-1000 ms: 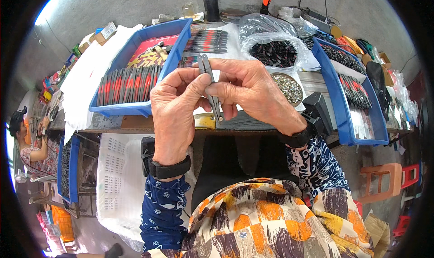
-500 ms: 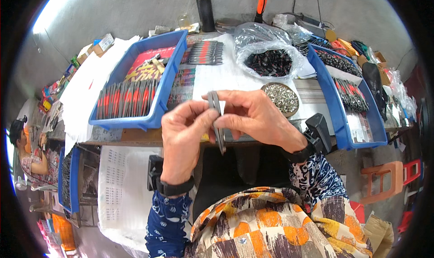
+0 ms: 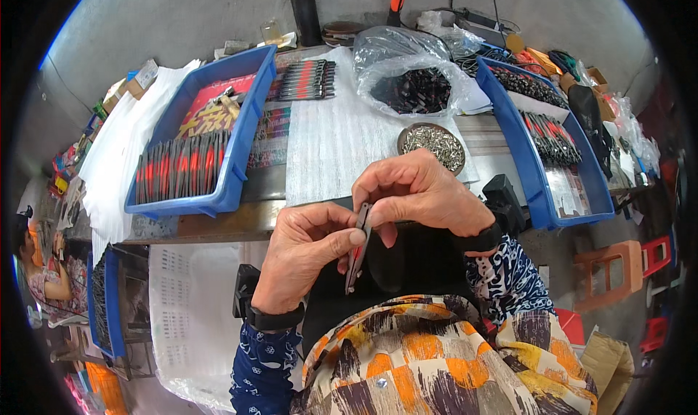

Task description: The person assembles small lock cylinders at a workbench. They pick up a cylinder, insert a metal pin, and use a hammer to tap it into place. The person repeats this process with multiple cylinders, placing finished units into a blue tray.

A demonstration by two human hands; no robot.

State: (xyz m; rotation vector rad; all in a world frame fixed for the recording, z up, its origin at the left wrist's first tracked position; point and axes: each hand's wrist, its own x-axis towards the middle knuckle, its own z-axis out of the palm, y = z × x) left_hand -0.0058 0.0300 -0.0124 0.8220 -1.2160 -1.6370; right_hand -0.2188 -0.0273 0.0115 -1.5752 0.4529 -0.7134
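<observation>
Both hands meet in front of my body, past the near edge of the table, on one slim dark grey piece [image 3: 355,264] with a red part along it. It is long, narrow and tilted, its lower end pointing toward me; its exact kind I cannot make out. My left hand [image 3: 297,249] pinches its middle between thumb and fingers. At the upper end, my right hand [image 3: 429,200] is closed on it with thumb and forefinger. Similar black-and-red pieces stand in a row [image 3: 182,166] inside the left blue tray [image 3: 243,149], and several more lie side by side [image 3: 305,79] behind it.
A round dish [image 3: 434,144] of small metal parts sits on a white foam sheet [image 3: 320,153]. Behind it is a clear bag [image 3: 413,88] of black parts. Another blue tray [image 3: 534,175] stands at right. Below the table are a white crate [image 3: 190,306] and, farther left, a seated person [image 3: 54,280].
Both hands and the piece have come down toward my body, off the table edge. The piece now tilts the other way, and its red part shows more. My view has shifted slightly.
</observation>
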